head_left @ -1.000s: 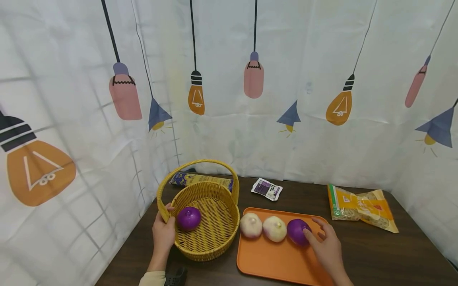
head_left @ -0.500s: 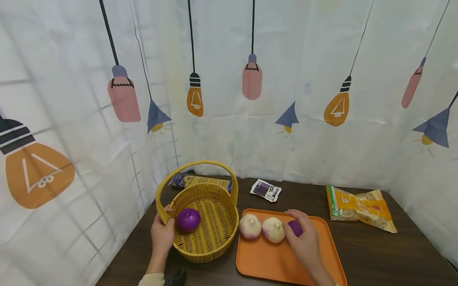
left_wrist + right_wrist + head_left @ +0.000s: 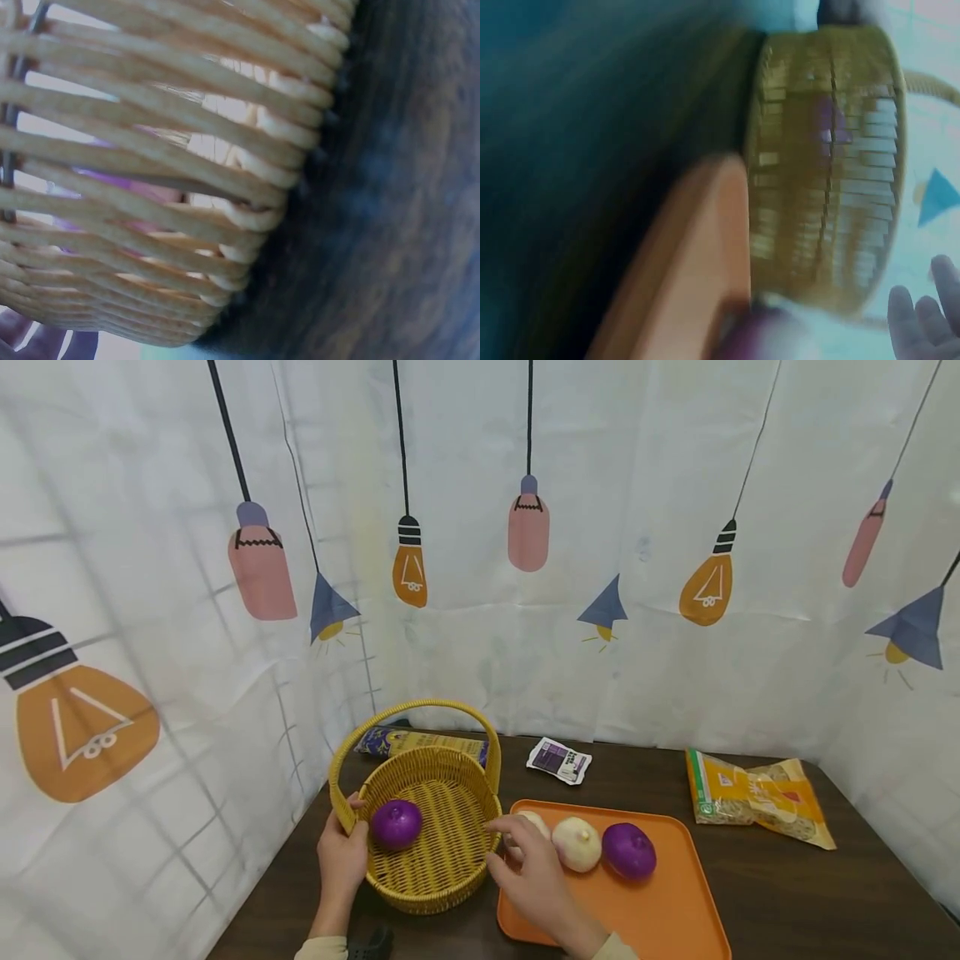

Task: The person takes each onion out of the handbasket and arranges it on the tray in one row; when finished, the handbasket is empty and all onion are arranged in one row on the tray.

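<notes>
My left hand (image 3: pixel 343 856) grips the near left side of a yellow woven basket (image 3: pixel 491 860), where the arched handle meets the rim. One purple onion (image 3: pixel 397 824) lies inside, against the left wall. My right hand (image 3: pixel 536 877) is over the left end of an orange tray (image 3: pixel 637 906), thumb and fingers apart, close to the basket's right side. It partly hides a white, purple-tinged round vegetable (image 3: pixel 534 820). Beside that sit a similar white one (image 3: pixel 577 844) and a second purple onion (image 3: pixel 629 852). The right wrist view shows spread fingers (image 3: pixel 930 319) touching nothing visible.
Behind the basket lies a long blue-and-yellow packet (image 3: pixel 420 742). A small purple-and-white sachet (image 3: pixel 559 760) is at the back middle, and a yellow bag (image 3: pixel 757 797) at the back right. White printed curtains (image 3: pixel 480 652) border the dark table (image 3: pixel 810 902).
My right hand has moved left across the tray, from the purple onion to the leftmost white vegetable. The purple onion remains on the tray. My left hand has kept its grip on the basket.
</notes>
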### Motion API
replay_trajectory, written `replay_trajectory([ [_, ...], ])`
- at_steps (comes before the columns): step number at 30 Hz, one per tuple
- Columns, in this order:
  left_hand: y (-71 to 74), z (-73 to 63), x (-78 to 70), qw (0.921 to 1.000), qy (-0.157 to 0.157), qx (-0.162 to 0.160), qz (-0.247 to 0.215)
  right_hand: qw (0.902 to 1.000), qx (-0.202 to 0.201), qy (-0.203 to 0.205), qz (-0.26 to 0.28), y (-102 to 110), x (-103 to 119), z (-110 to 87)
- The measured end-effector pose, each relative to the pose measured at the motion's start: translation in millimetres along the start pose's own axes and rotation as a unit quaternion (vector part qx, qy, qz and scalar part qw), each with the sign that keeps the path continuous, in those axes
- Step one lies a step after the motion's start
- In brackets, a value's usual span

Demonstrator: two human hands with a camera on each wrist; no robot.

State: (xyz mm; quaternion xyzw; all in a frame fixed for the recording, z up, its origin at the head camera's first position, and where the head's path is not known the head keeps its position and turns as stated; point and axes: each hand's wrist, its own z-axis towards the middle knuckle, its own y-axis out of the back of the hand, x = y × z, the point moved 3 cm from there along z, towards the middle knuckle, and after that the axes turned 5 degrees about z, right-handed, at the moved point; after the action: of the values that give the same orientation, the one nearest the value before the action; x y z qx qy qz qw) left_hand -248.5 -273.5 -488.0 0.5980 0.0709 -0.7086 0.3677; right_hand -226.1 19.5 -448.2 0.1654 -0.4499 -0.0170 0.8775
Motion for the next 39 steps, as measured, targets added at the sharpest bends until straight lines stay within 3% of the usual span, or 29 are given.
replay_trajectory([
  [4, 2.6, -3.1, 2.1, 0.9991, -0.004, -0.014, 0.039, 0.9991, 0.032, 0.011, 0.025, -22, 1, 5.1],
  [11, 5.8, -6.0, 1.4, 0.9948, -0.025, -0.038, 0.091, 0.9981, 0.058, 0.0, 0.02, -46, 2, 18.8],
  [20, 5.6, -5.1, 0.8, 0.9952, -0.014, -0.032, 0.091, 0.9955, 0.08, -0.05, 0.013, -68, -6, 38.3],
  [28, 5.4, -4.0, -1.7, 0.9948, -0.02, -0.04, 0.092, 0.9887, 0.065, -0.121, 0.059, -83, -18, 58.5],
  [39, 3.5, -2.6, -1.3, 0.9943, -0.037, -0.042, 0.091, 0.9864, 0.075, -0.139, 0.047, -98, -16, 69.2],
])
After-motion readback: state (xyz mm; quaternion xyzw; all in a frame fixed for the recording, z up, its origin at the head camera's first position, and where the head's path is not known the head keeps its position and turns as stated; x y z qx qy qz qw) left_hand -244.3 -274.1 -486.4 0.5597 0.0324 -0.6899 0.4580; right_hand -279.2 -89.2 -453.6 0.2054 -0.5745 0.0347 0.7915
